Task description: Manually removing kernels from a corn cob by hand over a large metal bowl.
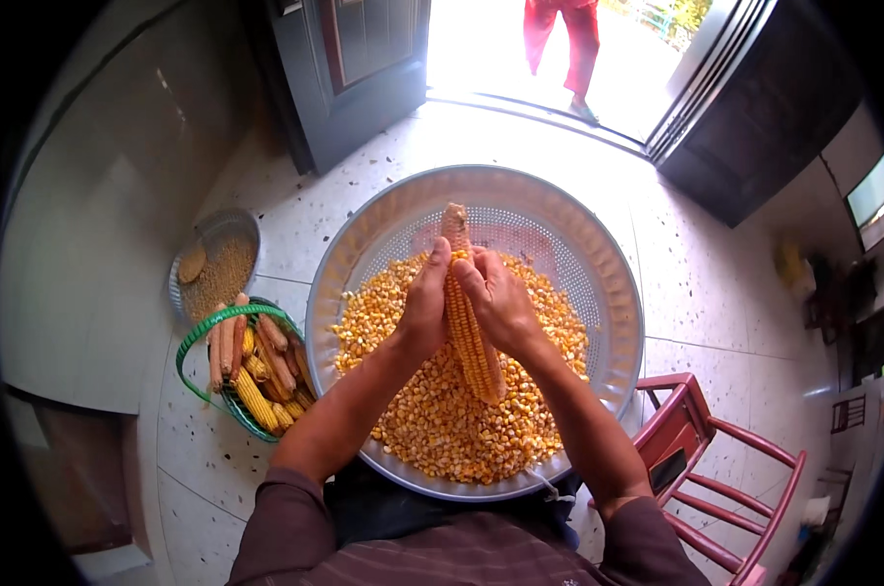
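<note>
Both hands hold one long corn cob (468, 344) above a large round perforated metal basin (621, 293). The cob's upper end is bare of kernels; yellow kernels cover much of the rest. My left hand (426, 300) wraps its left side, thumb up. My right hand (500, 297) grips the right side, with its thumb against the kernels near the bare part. Loose corn kernels (464, 443) are heaped in the basin below, and the perforated bottom shows at the far side.
A green-handled basket (193, 333) of bare and kernelled cobs stands left of the basin, by a strainer bowl (251, 227) of small grains. A red wooden chair (676, 417) bearing a dark phone-like object (667, 469) is at right. Beyond the open door (354, 73) stands a person in red trousers (577, 44).
</note>
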A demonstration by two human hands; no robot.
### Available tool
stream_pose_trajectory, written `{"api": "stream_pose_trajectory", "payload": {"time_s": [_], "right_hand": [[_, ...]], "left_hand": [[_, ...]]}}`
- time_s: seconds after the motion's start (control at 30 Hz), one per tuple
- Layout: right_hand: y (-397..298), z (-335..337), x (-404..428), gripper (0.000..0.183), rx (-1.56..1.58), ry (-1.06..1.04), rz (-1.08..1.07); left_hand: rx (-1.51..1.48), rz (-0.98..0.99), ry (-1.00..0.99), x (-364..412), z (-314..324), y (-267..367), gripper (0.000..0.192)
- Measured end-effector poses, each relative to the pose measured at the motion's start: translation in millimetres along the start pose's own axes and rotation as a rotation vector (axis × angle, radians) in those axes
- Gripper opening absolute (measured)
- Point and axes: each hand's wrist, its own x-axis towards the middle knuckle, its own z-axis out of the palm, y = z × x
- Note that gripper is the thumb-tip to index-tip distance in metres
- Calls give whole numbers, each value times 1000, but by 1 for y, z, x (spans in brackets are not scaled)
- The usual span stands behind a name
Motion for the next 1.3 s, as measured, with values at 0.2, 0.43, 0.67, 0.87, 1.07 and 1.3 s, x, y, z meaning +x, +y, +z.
{"api": "stream_pose_trajectory", "payload": {"time_s": [0.2, 0.43, 0.67, 0.87, 1.07, 1.3], "right_hand": [[-3, 20, -1, 50, 99, 144, -62], [6, 29, -4, 58, 140, 131, -34], [13, 29, -4, 49, 132, 249, -56], [19, 25, 0, 53, 293, 160, -34], [22, 20, 0, 49, 244, 133, 64], [16, 24, -9, 52, 470, 76, -60]], "left_hand": [[187, 147, 48, 2, -8, 0, 60], [531, 296, 303, -4, 8, 1, 55], [539, 346, 371, 3, -7, -14, 65], [506, 190, 238, 3, -23, -19, 67], [456, 248, 215, -5, 8, -13, 52], [266, 113, 259, -3, 3, 6, 51]]}}
